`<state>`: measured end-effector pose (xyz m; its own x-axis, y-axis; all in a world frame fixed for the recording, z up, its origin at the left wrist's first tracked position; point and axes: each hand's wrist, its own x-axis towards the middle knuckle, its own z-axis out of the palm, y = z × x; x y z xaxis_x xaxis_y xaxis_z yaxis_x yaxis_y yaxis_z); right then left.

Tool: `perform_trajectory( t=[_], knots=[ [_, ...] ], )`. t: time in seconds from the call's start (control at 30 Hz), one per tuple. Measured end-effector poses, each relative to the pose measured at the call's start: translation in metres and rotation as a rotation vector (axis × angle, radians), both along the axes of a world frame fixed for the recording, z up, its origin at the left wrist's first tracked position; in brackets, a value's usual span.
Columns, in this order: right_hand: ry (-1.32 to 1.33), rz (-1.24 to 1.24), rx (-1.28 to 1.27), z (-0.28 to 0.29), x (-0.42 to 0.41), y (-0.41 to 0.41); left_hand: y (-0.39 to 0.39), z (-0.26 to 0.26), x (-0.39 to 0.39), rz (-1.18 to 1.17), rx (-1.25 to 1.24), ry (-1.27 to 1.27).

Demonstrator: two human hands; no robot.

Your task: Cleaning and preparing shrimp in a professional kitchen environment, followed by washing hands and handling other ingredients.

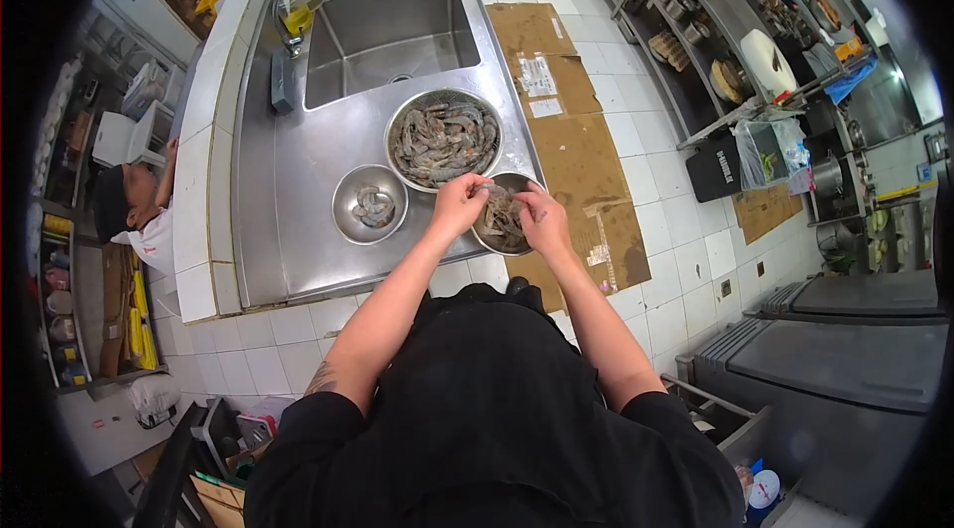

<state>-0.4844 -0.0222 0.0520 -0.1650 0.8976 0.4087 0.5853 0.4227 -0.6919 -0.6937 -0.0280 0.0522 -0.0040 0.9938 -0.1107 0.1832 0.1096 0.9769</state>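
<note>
My left hand (pixel 458 206) pinches a small grey shrimp (pixel 483 189) at its fingertips, above the near edge of a steel bowl. That bowl (pixel 498 248) stands at the counter's right front corner and contains a heap of shrimp shells and heads (pixel 501 222). Over its right side is my right hand (pixel 545 221), fingers bent; whether they grip a piece of shell is not clear. Just behind, a steel colander (pixel 389 144) is full of whole grey shrimp (pixel 446 140). Left of my left hand, a smaller steel bowl (pixel 344 219) holds a few peeled shrimp (pixel 374 207).
A steel sink (pixel 387 29) with a faucet (pixel 287 25) is set into the counter (pixel 305 260) beyond the bowls. Flattened cardboard (pixel 574 170) covers the floor at right. Another person (pixel 145 207) is behind the low tiled wall (pixel 201 230) at left.
</note>
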Motion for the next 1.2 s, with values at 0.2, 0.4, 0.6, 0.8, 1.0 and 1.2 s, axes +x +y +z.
perform_trajectory(
  t=[0.2, 0.4, 0.6, 0.8, 1.0, 1.2],
  knots=[
    [0.312, 0.096, -0.413, 0.011, -0.01, -0.001, 0.001, 0.004, 0.006, -0.094, -0.051, -0.195],
    [0.346, 0.148, -0.524, 0.023, -0.012, -0.006, 0.003, 0.007, 0.009, -0.071, -0.072, -0.225],
    [0.361, 0.088, -0.427, 0.036, -0.011, -0.021, -0.002, 0.001, 0.013, -0.049, -0.077, -0.313],
    [0.066, 0.013, -0.214, 0.035, 0.007, -0.027, -0.016, 0.011, -0.027, 0.063, 0.008, -0.211],
    [-0.25, 0.013, -0.046, 0.038, 0.008, -0.037, -0.05, 0.019, -0.139, 0.298, 0.194, 0.266],
    [-0.225, 0.076, 0.009, 0.047, -0.008, -0.031, -0.021, 0.043, -0.132, 0.207, 0.397, 0.915]
  ],
)
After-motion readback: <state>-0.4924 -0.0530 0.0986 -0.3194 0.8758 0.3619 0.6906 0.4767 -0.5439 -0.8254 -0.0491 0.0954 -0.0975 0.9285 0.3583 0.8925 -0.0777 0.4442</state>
